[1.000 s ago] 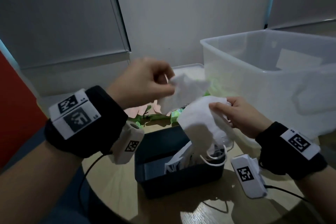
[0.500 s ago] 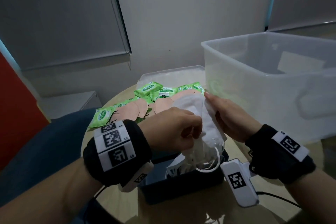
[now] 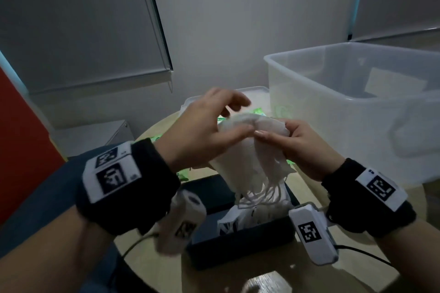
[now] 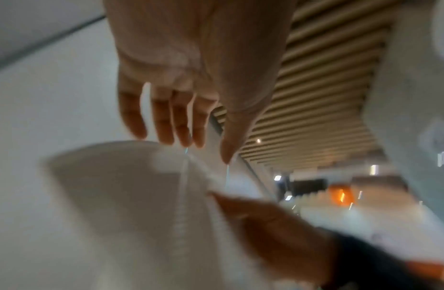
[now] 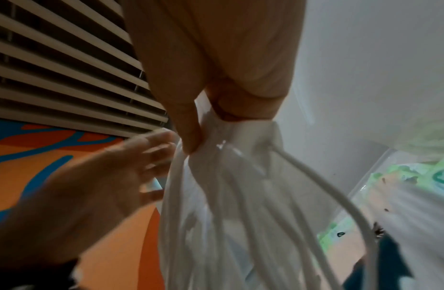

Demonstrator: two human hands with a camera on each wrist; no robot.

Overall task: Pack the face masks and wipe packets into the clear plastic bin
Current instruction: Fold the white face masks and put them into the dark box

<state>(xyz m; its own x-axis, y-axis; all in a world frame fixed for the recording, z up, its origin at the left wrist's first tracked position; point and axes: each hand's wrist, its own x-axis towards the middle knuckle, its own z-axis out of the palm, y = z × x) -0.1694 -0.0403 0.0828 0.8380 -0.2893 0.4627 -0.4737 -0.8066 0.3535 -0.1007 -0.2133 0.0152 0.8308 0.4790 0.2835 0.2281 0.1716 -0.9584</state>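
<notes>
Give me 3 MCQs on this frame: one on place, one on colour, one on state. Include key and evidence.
1. Where is the bunch of white face masks?
A. inside the clear plastic bin
B. held in the air above the dark box
C. flat on the table

2. What colour are the wipe packets on the table?
A. green
B. blue
C. red

3. How is the left hand set?
A. clenched in a fist, away from the masks
B. fingers spread and mostly straight, thumb against the masks
C. resting flat on the table

Key: 1 B, the ear loops dangle over the dark box while the right hand pinches the bunch's top, beside the clear plastic bin and not in it. 2 A, green shows behind the hands. 3 B, the left wrist view shows extended fingers over the masks.
</notes>
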